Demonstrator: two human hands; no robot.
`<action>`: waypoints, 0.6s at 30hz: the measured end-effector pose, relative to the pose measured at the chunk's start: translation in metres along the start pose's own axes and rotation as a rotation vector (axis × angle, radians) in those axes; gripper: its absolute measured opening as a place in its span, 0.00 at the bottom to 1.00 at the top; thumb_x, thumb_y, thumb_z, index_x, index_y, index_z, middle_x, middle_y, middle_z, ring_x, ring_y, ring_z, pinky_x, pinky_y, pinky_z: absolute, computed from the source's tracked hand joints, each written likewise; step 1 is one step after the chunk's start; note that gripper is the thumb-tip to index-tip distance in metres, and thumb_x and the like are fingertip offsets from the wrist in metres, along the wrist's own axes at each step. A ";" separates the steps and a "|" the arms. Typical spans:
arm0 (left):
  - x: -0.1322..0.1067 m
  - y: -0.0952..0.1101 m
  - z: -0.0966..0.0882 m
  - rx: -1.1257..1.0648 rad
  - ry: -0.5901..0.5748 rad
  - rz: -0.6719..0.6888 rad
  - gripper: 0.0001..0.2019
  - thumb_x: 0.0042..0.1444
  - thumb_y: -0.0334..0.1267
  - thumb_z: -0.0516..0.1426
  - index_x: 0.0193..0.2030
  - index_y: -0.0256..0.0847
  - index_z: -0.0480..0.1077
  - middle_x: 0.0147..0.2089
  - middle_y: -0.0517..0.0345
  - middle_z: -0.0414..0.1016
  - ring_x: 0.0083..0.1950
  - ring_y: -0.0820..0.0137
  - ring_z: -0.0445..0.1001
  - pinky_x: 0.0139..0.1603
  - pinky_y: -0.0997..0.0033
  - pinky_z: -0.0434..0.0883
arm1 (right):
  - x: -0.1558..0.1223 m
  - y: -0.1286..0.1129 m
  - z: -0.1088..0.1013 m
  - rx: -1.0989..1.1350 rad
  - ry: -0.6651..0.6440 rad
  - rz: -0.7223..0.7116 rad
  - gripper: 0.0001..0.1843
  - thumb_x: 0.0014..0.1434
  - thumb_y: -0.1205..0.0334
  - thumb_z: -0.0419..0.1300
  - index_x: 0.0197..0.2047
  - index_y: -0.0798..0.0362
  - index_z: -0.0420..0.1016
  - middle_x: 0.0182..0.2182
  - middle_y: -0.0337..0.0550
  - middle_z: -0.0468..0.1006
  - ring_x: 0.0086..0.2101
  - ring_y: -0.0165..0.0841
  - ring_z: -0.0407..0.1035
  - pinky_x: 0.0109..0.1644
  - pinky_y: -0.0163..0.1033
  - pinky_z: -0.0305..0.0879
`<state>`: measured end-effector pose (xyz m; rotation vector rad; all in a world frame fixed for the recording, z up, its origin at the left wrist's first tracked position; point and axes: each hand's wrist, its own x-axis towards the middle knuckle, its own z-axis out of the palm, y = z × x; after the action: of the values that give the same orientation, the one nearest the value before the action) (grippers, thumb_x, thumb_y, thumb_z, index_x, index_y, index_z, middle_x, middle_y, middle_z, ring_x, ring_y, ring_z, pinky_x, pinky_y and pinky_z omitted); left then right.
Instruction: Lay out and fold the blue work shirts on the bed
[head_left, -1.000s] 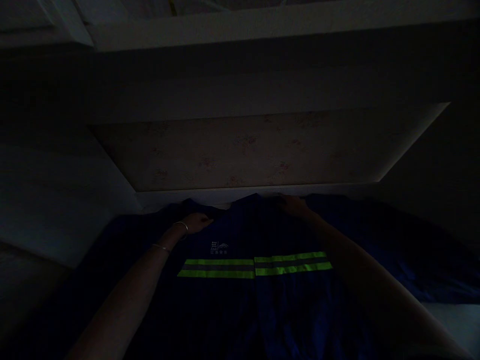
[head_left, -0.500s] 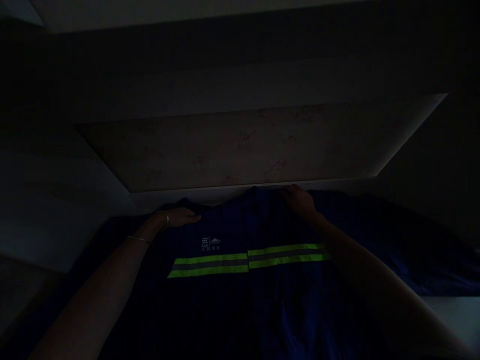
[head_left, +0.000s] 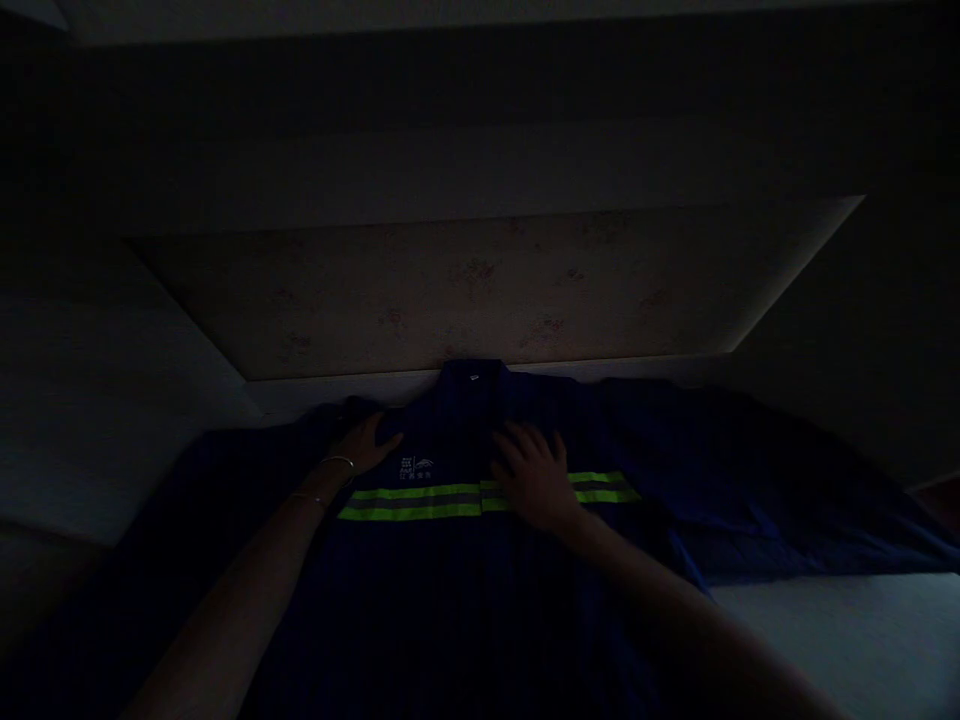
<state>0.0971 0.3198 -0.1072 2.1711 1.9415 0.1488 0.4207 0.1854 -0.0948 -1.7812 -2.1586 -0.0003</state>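
A dark blue work jacket [head_left: 420, 600] lies spread out, front side up, its sleeves reaching out to both sides. Across its chest runs a yellow-green reflective stripe [head_left: 409, 502] with a grey middle band, and a small white logo [head_left: 415, 467] sits above it. The collar [head_left: 472, 380] points away from me. My left hand [head_left: 367, 445], a bangle at its wrist, rests near the shoulder with thumb and fingers apart. On the chest, partly over the stripe, my right hand [head_left: 534, 475] lies flat with its fingers spread. The lower part of the jacket is lost in darkness.
The scene is very dim. Behind the collar stands a pale panel [head_left: 420, 300] with a faint reddish flower pattern, set in a frame. A light surface [head_left: 840, 630] shows beyond the jacket at the lower right.
My right hand has come off the collar area at the far edge and moved nearer and left onto the chest. The collar now stands up into view. My left hand has spread its fingers.
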 end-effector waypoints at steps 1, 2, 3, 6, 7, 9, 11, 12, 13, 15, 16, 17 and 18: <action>-0.001 -0.006 0.001 -0.003 0.003 -0.011 0.34 0.58 0.61 0.47 0.64 0.41 0.61 0.66 0.43 0.66 0.65 0.57 0.66 0.63 0.58 0.62 | -0.023 -0.012 0.009 0.047 -0.094 -0.070 0.26 0.68 0.45 0.43 0.66 0.37 0.59 0.68 0.41 0.58 0.64 0.50 0.51 0.64 0.73 0.33; -0.001 -0.012 -0.001 -0.006 0.004 -0.028 0.33 0.60 0.60 0.45 0.63 0.40 0.62 0.65 0.43 0.68 0.64 0.58 0.68 0.62 0.60 0.63 | -0.044 -0.021 0.016 0.081 -0.153 -0.107 0.27 0.68 0.43 0.42 0.67 0.37 0.58 0.68 0.41 0.57 0.65 0.50 0.49 0.64 0.74 0.31; -0.002 -0.019 -0.004 -0.001 0.001 -0.048 0.32 0.61 0.59 0.43 0.62 0.39 0.65 0.63 0.43 0.69 0.63 0.58 0.69 0.61 0.61 0.64 | -0.061 -0.028 0.022 0.104 -0.194 -0.130 0.28 0.69 0.43 0.41 0.68 0.37 0.56 0.69 0.42 0.56 0.66 0.50 0.47 0.64 0.74 0.30; -0.006 -0.042 -0.021 0.042 -0.020 -0.109 0.28 0.59 0.58 0.47 0.52 0.39 0.73 0.56 0.42 0.76 0.58 0.54 0.73 0.57 0.58 0.67 | -0.084 -0.035 0.029 0.130 -0.235 -0.147 0.29 0.69 0.43 0.40 0.70 0.39 0.54 0.69 0.43 0.54 0.67 0.49 0.45 0.66 0.71 0.30; -0.008 -0.050 -0.028 0.061 -0.028 -0.131 0.26 0.57 0.58 0.49 0.48 0.40 0.75 0.53 0.42 0.78 0.56 0.52 0.74 0.57 0.56 0.67 | -0.084 -0.034 0.028 0.129 -0.232 -0.145 0.29 0.69 0.43 0.40 0.69 0.39 0.55 0.69 0.42 0.54 0.67 0.48 0.46 0.67 0.70 0.30; -0.014 -0.064 -0.041 0.102 -0.034 -0.169 0.24 0.54 0.57 0.53 0.45 0.41 0.76 0.50 0.41 0.79 0.54 0.48 0.75 0.56 0.50 0.67 | -0.081 -0.033 0.025 0.120 -0.214 -0.131 0.28 0.69 0.43 0.40 0.69 0.39 0.57 0.69 0.41 0.55 0.67 0.48 0.47 0.68 0.69 0.31; -0.020 -0.071 -0.054 0.136 0.017 -0.202 0.25 0.55 0.57 0.52 0.48 0.41 0.75 0.54 0.39 0.76 0.56 0.45 0.73 0.56 0.46 0.65 | -0.078 -0.033 0.023 0.113 -0.202 -0.118 0.28 0.69 0.43 0.41 0.68 0.39 0.58 0.68 0.41 0.57 0.67 0.47 0.48 0.68 0.68 0.31; -0.022 -0.072 -0.059 0.151 0.078 -0.226 0.26 0.57 0.56 0.50 0.50 0.40 0.74 0.56 0.38 0.75 0.57 0.44 0.71 0.56 0.44 0.65 | -0.077 -0.033 0.023 0.112 -0.200 -0.116 0.28 0.69 0.43 0.42 0.68 0.39 0.58 0.68 0.41 0.57 0.67 0.47 0.49 0.68 0.68 0.32; -0.025 -0.072 -0.064 0.164 0.157 -0.254 0.27 0.58 0.56 0.48 0.52 0.39 0.73 0.58 0.36 0.73 0.58 0.44 0.70 0.56 0.42 0.64 | -0.077 -0.033 0.023 0.113 -0.197 -0.114 0.28 0.69 0.43 0.42 0.68 0.39 0.58 0.68 0.41 0.57 0.66 0.47 0.49 0.68 0.67 0.32; -0.031 -0.068 -0.071 0.185 0.335 -0.319 0.29 0.61 0.55 0.44 0.55 0.36 0.70 0.60 0.33 0.69 0.59 0.41 0.67 0.55 0.38 0.64 | -0.078 -0.034 0.024 0.117 -0.194 -0.116 0.27 0.69 0.43 0.43 0.67 0.39 0.59 0.68 0.40 0.57 0.67 0.46 0.49 0.69 0.66 0.32; -0.036 -0.067 -0.072 0.188 0.397 -0.351 0.30 0.62 0.55 0.43 0.56 0.35 0.69 0.60 0.32 0.68 0.60 0.40 0.66 0.54 0.36 0.64 | -0.078 -0.034 0.024 0.119 -0.194 -0.115 0.27 0.69 0.44 0.43 0.67 0.39 0.60 0.68 0.40 0.57 0.67 0.45 0.49 0.69 0.66 0.33; -0.042 -0.068 -0.073 0.182 0.427 -0.380 0.31 0.62 0.55 0.42 0.57 0.34 0.68 0.60 0.30 0.67 0.60 0.39 0.66 0.53 0.35 0.64 | -0.079 -0.034 0.024 0.122 -0.197 -0.114 0.27 0.69 0.43 0.43 0.67 0.39 0.60 0.68 0.40 0.57 0.67 0.45 0.48 0.69 0.65 0.33; -0.049 -0.071 -0.072 0.167 0.428 -0.405 0.31 0.62 0.55 0.41 0.58 0.33 0.68 0.60 0.29 0.67 0.60 0.38 0.66 0.52 0.36 0.65 | -0.079 -0.034 0.023 0.125 -0.200 -0.110 0.27 0.69 0.43 0.43 0.67 0.39 0.60 0.68 0.40 0.57 0.67 0.45 0.49 0.69 0.65 0.34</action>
<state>0.0063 0.2852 -0.0508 1.8991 2.6750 0.4224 0.3946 0.1078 -0.1299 -1.6524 -2.3360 0.2909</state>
